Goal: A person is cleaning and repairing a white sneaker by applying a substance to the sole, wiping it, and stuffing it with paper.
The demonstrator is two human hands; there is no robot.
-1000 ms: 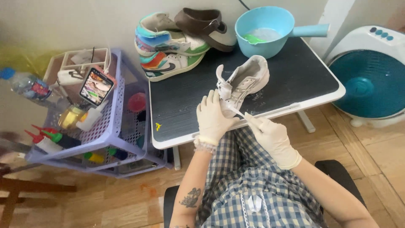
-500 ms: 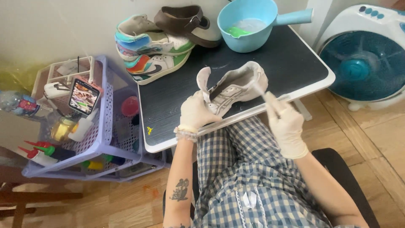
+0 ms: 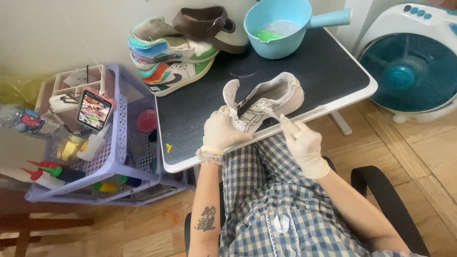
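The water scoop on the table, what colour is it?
Light blue, seen in the head view: the water scoop.

Left hand [image 3: 220,132] grips white sneaker [image 3: 266,101] at the toe on dark desk [image 3: 200,119]; right hand [image 3: 304,145] holds brush [image 3: 281,119] against its side.

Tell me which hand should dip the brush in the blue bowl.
Right, probably: the right hand already holds the brush, and the bowl lies on its side. The left hand grips the shoe.
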